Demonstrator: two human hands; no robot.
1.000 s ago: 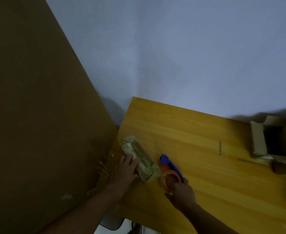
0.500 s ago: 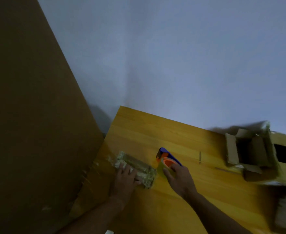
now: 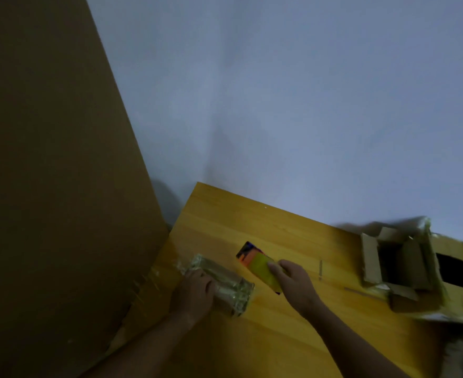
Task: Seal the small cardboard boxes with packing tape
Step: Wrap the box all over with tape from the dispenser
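1. The left hand [image 3: 194, 291] lies over the near end of the small box [image 3: 220, 283], fingers curled on it, apparently to pin it to the table [image 3: 265, 233] so it will not slide while tape goes on.
2. The right hand [image 3: 293, 285] holds the tape dispenser [image 3: 260, 266] just beside the box, fingers wrapped around it; its blue and orange end points away from the person. I judge it is kept close so the next strip starts quickly.
3. The box already shines with clear tape on its top and far end, so the sealing looks well along.
4. It sits near the table's left edge, close to the big cardboard sheet [image 3: 55, 186] leaning there; there is little room for a swing on that side.
5. To the right the wood is open as far as an untaped box [image 3: 399, 266] with flaps up, well apart from both hands.
6. Behind the table stands the wall [image 3: 293, 105], so pulls of tape are best made towards the person or rightwards.
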